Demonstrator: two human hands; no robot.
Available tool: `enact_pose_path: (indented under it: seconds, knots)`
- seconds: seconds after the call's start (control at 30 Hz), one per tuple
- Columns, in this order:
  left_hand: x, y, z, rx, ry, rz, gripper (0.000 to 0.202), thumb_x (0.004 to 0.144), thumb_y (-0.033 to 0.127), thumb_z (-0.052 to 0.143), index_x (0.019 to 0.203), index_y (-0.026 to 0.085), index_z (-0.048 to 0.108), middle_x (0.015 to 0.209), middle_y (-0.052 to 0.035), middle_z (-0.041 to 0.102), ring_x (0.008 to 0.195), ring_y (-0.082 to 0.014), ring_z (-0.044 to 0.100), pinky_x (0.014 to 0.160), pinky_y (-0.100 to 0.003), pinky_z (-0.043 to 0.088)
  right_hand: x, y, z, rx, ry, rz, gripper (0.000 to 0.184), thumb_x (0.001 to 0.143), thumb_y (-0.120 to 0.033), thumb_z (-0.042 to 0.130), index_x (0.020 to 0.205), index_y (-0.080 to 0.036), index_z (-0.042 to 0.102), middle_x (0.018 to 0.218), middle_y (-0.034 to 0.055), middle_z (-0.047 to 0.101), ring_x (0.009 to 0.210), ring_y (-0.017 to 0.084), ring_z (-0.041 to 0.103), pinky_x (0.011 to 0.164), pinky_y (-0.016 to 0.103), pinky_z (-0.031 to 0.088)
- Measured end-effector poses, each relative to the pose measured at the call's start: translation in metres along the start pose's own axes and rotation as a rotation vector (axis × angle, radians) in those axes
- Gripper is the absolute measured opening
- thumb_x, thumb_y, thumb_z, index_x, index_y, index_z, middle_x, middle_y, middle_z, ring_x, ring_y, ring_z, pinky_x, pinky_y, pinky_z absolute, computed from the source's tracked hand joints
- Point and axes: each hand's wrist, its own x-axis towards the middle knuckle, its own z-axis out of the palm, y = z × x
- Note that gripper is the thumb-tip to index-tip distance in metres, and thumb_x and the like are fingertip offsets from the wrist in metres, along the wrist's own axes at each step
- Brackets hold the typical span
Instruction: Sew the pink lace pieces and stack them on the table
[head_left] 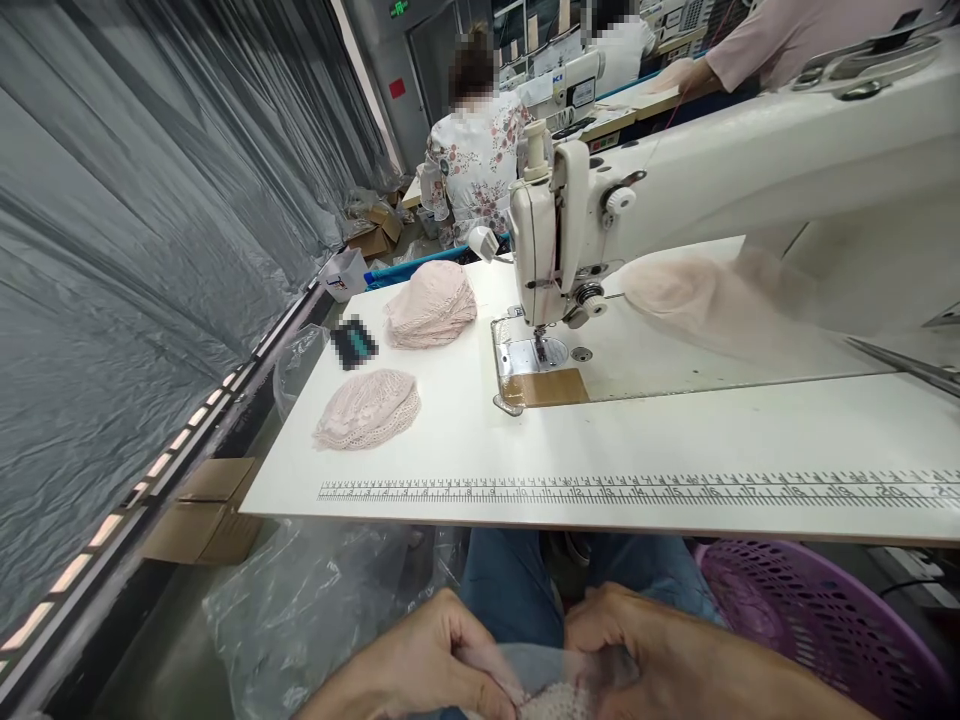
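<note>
Low in the view, over my lap and below the table edge, my left hand (431, 655) and my right hand (660, 645) pinch a piece of lace fabric (555, 703) with a sheer part. The frame's bottom edge cuts off much of this piece. Beyond my hands, a white sewing machine (540, 240) stands on the table (450, 440), its needle area over a metal plate (525, 355). Left of it lie a stack of pink lace pieces (431, 305) and a smaller lace pile (367, 410). Sheer pink fabric (697, 300) rests under the machine arm.
A printed ruler (600, 490) runs along the table's front edge. Metal blades, seemingly scissors (900, 362), lie at right. A purple basket (825, 620) stands below right, a plastic bag (300, 610) and cardboard box (202, 510) below left. A person (480, 150) sits ahead.
</note>
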Motion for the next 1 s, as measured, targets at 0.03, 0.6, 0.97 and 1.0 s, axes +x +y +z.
enact_pose_path:
  seconds: [0.03, 0.6, 0.97, 1.0]
  knots:
    - [0.000, -0.001, 0.000, -0.010, 0.008, 0.005, 0.038, 0.052, 0.044, 0.088, 0.075, 0.017, 0.079, 0.064, -0.0031, 0.070, 0.055, -0.0111, 0.056, 0.059, -0.021, 0.046, 0.001, 0.002, 0.003, -0.022, 0.021, -0.008, 0.031, 0.065, -0.047, 0.080, 0.072, -0.018, 0.073, 0.068, -0.0024, 0.060, 0.069, 0.015, 0.056, 0.058, 0.022, 0.038]
    - [-0.002, -0.011, -0.003, 0.171, -0.001, 0.053, 0.032, 0.065, 0.046, 0.081, 0.080, 0.018, 0.080, 0.064, -0.0026, 0.070, 0.050, -0.0070, 0.043, 0.047, -0.018, 0.029, 0.003, 0.010, -0.013, 0.195, -0.221, -0.066, 0.052, 0.080, -0.059, 0.061, 0.092, -0.012, 0.079, 0.066, 0.0039, 0.063, 0.062, 0.014, 0.055, 0.055, 0.022, 0.038]
    - [0.006, -0.015, 0.003, -0.029, 0.099, 0.083, 0.041, 0.055, 0.048, 0.087, 0.073, 0.012, 0.079, 0.054, -0.0005, 0.061, 0.050, -0.0067, 0.044, 0.049, -0.018, 0.034, 0.014, 0.016, -0.001, 0.256, -0.118, 0.031, 0.044, 0.061, -0.054, 0.078, 0.072, -0.012, 0.075, 0.059, -0.0013, 0.056, 0.056, 0.010, 0.050, 0.047, 0.018, 0.032]
    - [0.006, -0.013, 0.005, -0.042, 0.108, 0.078, 0.042, 0.054, 0.049, 0.087, 0.073, 0.012, 0.079, 0.054, -0.0006, 0.061, 0.050, -0.0069, 0.044, 0.051, -0.018, 0.036, 0.014, 0.016, -0.002, 0.246, -0.107, 0.038, 0.039, 0.063, -0.050, 0.078, 0.071, -0.012, 0.074, 0.059, -0.0019, 0.055, 0.057, 0.010, 0.049, 0.048, 0.018, 0.032]
